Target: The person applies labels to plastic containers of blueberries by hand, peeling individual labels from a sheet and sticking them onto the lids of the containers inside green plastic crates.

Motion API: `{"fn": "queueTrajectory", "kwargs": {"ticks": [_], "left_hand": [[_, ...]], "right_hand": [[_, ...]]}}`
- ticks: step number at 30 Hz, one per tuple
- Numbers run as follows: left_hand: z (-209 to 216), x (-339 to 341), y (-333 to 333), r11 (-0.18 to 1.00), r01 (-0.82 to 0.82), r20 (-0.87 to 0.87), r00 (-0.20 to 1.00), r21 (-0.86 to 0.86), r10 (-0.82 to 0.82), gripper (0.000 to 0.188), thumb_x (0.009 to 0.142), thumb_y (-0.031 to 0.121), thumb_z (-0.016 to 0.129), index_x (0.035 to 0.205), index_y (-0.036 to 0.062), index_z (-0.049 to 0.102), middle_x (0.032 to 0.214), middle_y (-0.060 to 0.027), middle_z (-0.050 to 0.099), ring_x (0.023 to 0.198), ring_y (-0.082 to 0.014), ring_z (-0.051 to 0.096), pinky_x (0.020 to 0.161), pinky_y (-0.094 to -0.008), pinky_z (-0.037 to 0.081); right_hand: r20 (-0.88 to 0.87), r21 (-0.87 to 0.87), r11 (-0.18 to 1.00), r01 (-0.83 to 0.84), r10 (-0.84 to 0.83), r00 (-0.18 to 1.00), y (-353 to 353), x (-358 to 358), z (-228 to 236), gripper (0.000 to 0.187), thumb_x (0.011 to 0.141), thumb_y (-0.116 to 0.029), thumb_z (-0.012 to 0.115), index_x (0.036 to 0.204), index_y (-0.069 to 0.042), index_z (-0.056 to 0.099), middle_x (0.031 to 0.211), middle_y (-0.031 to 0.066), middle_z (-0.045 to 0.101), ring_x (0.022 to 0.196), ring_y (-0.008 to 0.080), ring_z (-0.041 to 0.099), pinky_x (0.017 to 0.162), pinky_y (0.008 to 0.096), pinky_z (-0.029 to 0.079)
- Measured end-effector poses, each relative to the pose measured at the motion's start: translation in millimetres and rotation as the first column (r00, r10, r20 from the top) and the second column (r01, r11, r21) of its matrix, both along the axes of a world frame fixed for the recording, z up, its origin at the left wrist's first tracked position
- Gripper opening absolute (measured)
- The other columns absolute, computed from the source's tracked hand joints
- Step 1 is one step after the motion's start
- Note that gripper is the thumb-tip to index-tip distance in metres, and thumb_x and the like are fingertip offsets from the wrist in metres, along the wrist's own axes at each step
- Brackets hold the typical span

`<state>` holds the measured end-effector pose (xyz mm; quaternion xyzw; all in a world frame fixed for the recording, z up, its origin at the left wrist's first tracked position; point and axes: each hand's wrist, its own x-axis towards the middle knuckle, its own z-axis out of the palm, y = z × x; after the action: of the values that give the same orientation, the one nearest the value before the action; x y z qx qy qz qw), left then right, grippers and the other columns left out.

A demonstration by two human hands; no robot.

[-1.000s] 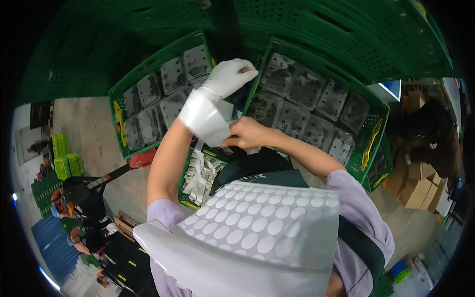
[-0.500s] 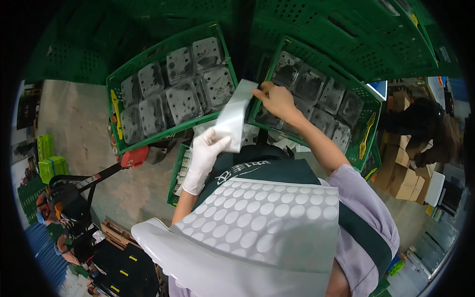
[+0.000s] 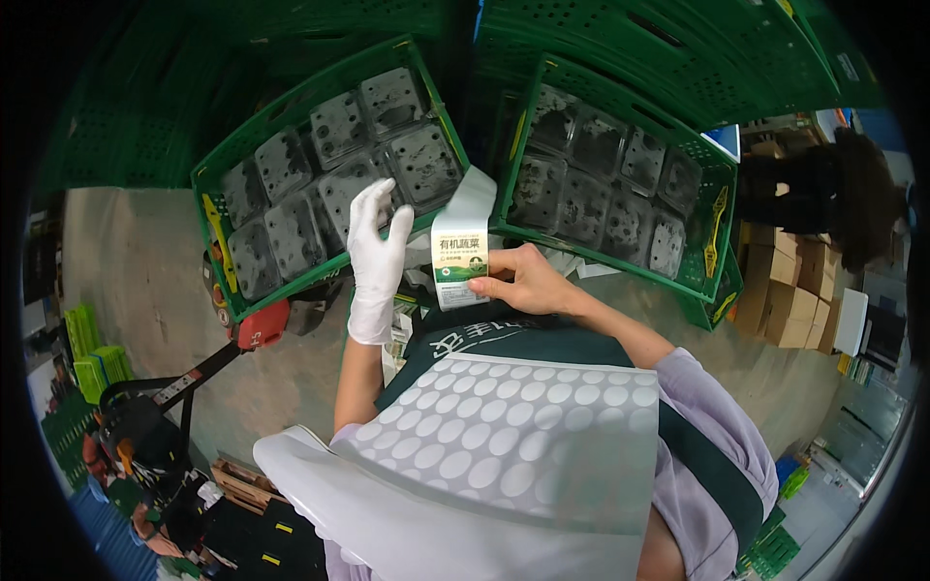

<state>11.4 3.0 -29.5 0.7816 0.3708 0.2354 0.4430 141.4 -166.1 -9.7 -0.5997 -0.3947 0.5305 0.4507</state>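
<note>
My right hand (image 3: 531, 279) pinches the lower end of a strip of labels (image 3: 460, 240) between thumb and fingers. A printed green and cream label faces up on it, and the plain grey-white upper part slants toward the gap between two green crates. My left hand (image 3: 376, 254), in a white glove, is raised beside the strip with its fingers apart and holds nothing. Behind it, the left crate (image 3: 291, 289) holds several clear plastic boxes (image 3: 294, 232) with holes in their upward faces. Similar clear boxes (image 3: 603, 140) sit in rows in the right crate (image 3: 719, 174).
A sheet of round white stickers (image 3: 504, 416) covers my chest. More green crates (image 3: 601, 29) rise behind. On the left is a pallet jack with a red part (image 3: 263, 324). Cardboard boxes (image 3: 794, 300) and a dark-clothed person (image 3: 790, 189) are to the right.
My left hand has let go of the strip, opened and risen. My right hand has come down from the upper end to the lower end, and the printed label now shows.
</note>
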Motion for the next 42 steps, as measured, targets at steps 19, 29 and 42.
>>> {"fn": "queueTrajectory", "kwargs": {"ticks": [19,29,42], "left_hand": [[-7,25,-173,0.53,0.08,0.257,0.928,-0.845,0.271,0.02,0.078,0.011,0.062,0.095,0.0017,0.06,0.084,0.0,0.061,0.077,-0.0051,0.053,0.069,-0.0221,0.044],[37,61,-222,0.857,-0.191,-0.036,0.979,-0.478,0.198,0.028,0.078,0.021,0.064,0.099,0.0033,0.061,0.08,-0.0091,0.065,0.072,-0.011,0.06,0.068,-0.0257,0.047],[30,48,-187,0.756,-0.066,-0.067,0.997,-0.652,0.029,0.026,0.08,0.009,0.058,0.105,0.0054,0.06,0.074,-0.0019,0.061,0.062,-0.0048,0.054,0.054,-0.0211,0.045]], "right_hand": [[0.273,0.191,0.895,-0.402,0.345,0.898,-37,98,34,0.027,0.068,-0.011,0.065,0.09,0.004,0.061,0.077,0.0155,0.064,0.073,0.0251,0.064,0.066,0.0323,0.049],[0.371,0.155,0.978,-0.141,0.075,0.925,-41,218,-28,0.01,0.078,-0.007,0.058,0.075,0.0,0.064,0.058,0.0043,0.059,0.049,0.0082,0.052,0.046,0.0225,0.041],[0.808,0.029,0.996,0.085,-0.073,0.584,-39,343,-81,0.034,0.069,-0.033,0.067,0.083,-0.003,0.062,0.072,0.0119,0.063,0.062,0.0212,0.059,0.054,0.0353,0.043]]}}
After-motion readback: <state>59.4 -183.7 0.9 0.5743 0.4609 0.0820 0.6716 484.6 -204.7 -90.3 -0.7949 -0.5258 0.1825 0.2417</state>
